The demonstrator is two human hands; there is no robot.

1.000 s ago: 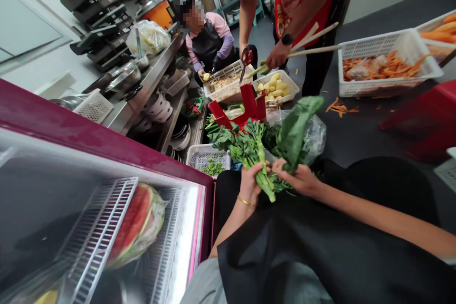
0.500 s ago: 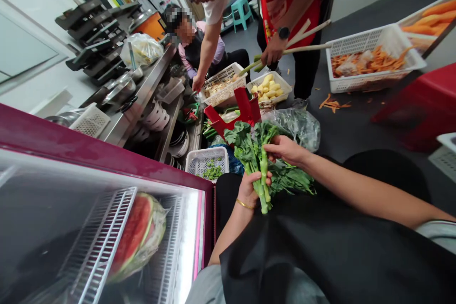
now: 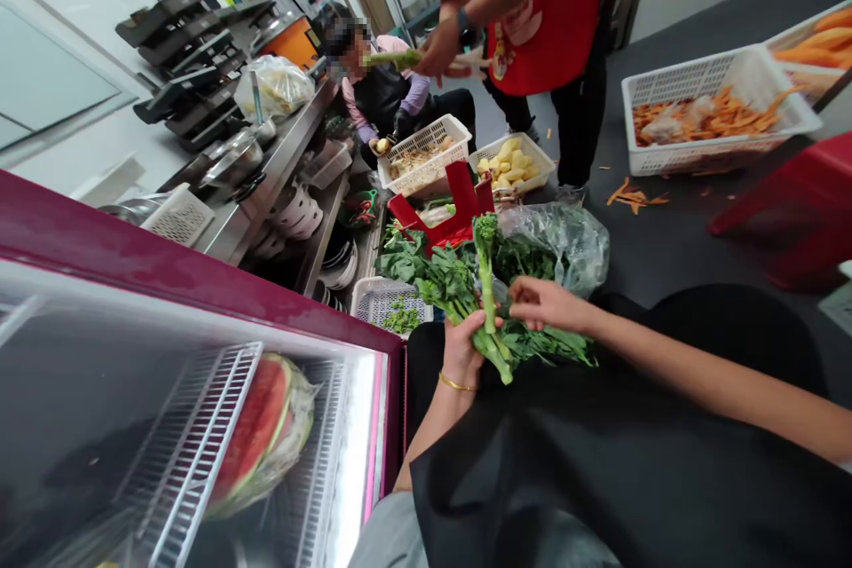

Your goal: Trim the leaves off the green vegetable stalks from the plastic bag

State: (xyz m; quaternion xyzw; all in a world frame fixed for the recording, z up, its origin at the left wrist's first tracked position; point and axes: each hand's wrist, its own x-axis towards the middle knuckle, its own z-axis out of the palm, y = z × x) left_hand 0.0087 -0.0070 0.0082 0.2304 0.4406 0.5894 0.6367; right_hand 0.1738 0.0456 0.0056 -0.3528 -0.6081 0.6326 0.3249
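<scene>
Smooth stalks (image 3: 487, 284), glossy crinkled plastic bag (image 3: 587, 247)

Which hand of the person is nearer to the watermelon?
Left. The left hand grips stalks to the right of the watermelon; the right hand is farther right, past these stalks.

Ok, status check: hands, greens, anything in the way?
Left hand closed around leafy green stalks. Right hand just beside them, curled, grip unclear. Red plastic piece beyond the stalks, apart from both hands.
</scene>
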